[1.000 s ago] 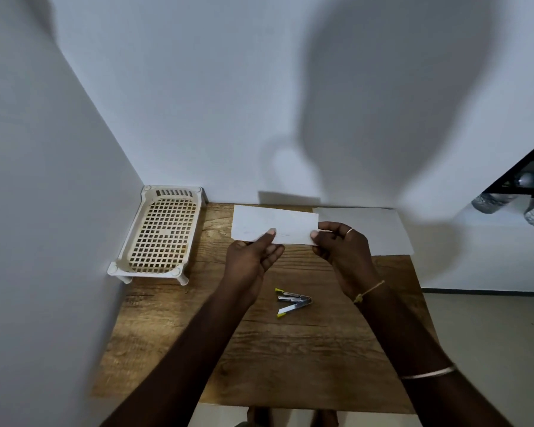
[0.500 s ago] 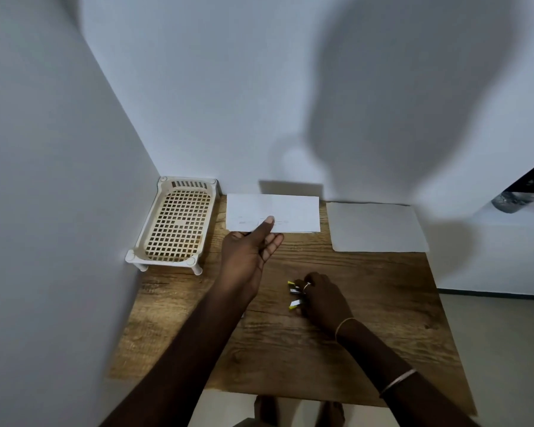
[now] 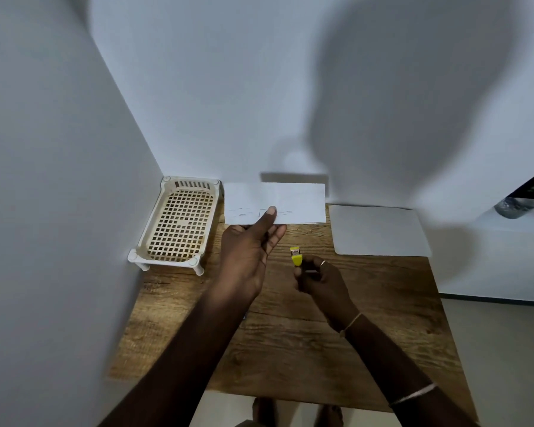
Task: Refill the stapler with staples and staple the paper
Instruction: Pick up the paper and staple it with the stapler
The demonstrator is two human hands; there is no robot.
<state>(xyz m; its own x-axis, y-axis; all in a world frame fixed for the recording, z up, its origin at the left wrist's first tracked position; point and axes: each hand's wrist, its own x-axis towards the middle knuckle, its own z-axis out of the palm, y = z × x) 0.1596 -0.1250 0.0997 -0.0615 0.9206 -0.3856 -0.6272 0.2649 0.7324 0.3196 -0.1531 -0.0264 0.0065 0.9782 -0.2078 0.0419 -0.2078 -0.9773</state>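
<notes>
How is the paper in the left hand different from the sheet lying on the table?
The held paper is lifted off the table, pinched in the left hand; the flat sheet lies untouched to its right. The held paper shows faint marks and looks narrower; the flat sheet looks blank and squarer. Both are white and rectangular.

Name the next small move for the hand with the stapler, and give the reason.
Probably bring the small yellow stapler in the right hand up to the lower edge of the folded white paper. The left hand holds that paper raised, and the stapler sits just below it, apart.
</notes>
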